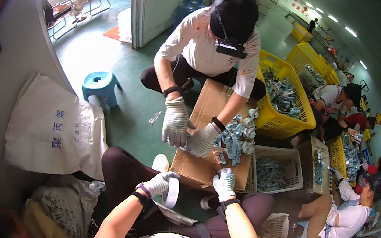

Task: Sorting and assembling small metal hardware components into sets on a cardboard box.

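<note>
Head view, looking down: two gloved hands are seen rising from the lower edge. The left hand (157, 184) is closed around a roll of white tape (172, 193), which is held upright just beside the person's dark-trousered knee. The right hand (224, 183) is laid on the near edge of a cardboard box (194, 169), its fingers curled down against the cardboard; whether anything is gripped beneath them cannot be told. The box is placed directly ahead of both hands, with its brown flaps opened outward. Inside the box, just beyond the right hand, a heap of small blue-and-white packets (231, 140) is seen.

Across the box, a second person is crouched, facing this way, and their two striped-gloved hands (188, 130) are brought together over the far-left part of the box, beyond the left hand. To the right of the right hand, a white plastic crate (272, 173) filled with similar packets is set just beside the box. Farther beyond, a yellow crate (283, 99) of packets is placed. Well to the left of the left hand, a white sack (55, 127) is leaned against a wall, and a blue stool (101, 85) is stood beyond it.
</note>
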Action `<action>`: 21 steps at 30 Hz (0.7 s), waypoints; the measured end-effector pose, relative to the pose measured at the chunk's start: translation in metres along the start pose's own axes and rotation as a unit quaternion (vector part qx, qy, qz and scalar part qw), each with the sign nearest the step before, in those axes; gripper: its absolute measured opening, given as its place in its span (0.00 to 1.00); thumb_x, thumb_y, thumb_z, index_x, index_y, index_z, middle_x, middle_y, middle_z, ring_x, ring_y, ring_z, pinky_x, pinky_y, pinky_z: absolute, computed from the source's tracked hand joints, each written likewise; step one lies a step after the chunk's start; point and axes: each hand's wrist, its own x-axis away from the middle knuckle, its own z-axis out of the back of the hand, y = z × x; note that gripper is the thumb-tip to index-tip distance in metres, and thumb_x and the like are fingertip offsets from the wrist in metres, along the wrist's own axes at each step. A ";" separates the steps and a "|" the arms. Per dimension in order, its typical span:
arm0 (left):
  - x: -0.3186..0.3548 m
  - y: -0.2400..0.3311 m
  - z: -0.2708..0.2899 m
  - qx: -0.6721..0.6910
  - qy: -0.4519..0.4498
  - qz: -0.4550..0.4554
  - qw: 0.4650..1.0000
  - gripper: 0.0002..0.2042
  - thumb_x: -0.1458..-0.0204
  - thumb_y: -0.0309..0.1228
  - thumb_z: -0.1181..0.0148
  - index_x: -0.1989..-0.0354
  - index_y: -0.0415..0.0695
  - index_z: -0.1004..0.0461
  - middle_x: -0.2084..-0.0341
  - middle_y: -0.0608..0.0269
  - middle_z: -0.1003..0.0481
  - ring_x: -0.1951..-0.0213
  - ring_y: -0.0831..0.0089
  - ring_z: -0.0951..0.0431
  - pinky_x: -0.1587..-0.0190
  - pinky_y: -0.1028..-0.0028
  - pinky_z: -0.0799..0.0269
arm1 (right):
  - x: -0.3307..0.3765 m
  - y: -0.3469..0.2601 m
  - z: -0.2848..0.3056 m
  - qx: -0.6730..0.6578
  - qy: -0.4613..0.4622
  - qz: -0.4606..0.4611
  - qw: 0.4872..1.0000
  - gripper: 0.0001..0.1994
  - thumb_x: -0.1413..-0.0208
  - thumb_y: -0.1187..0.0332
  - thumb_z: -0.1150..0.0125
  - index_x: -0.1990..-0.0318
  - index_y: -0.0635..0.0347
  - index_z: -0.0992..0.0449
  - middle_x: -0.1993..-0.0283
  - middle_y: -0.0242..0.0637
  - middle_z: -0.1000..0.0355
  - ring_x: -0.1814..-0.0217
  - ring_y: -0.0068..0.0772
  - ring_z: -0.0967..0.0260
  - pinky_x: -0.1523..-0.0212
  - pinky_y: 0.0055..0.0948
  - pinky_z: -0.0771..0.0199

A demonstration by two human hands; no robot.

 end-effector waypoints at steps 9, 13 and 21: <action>0.035 0.040 -0.020 -0.115 -0.013 -0.010 0.993 0.29 0.57 0.11 0.45 0.42 0.45 0.30 0.57 0.64 0.27 0.55 0.69 0.27 0.52 0.69 0.28 | 0.002 0.005 -0.007 -0.012 -0.038 -0.008 0.999 0.08 0.54 0.65 0.40 0.68 0.58 0.22 0.58 0.47 0.29 0.53 0.50 0.31 0.52 0.45 0.28; 0.040 0.041 -0.020 -0.090 -0.002 -0.004 0.996 0.28 0.56 0.12 0.44 0.43 0.45 0.30 0.57 0.64 0.27 0.55 0.69 0.27 0.51 0.70 0.28 | 0.004 0.005 -0.011 -0.020 -0.019 0.011 1.000 0.07 0.54 0.66 0.41 0.70 0.59 0.22 0.59 0.47 0.29 0.54 0.51 0.31 0.52 0.45 0.29; 0.039 0.030 -0.018 -0.132 0.000 -0.016 0.991 0.28 0.57 0.12 0.48 0.43 0.44 0.30 0.58 0.65 0.27 0.56 0.72 0.26 0.51 0.72 0.28 | 0.003 0.007 -0.014 -0.034 0.004 0.011 0.999 0.06 0.55 0.67 0.41 0.73 0.59 0.23 0.62 0.46 0.29 0.56 0.50 0.31 0.55 0.46 0.29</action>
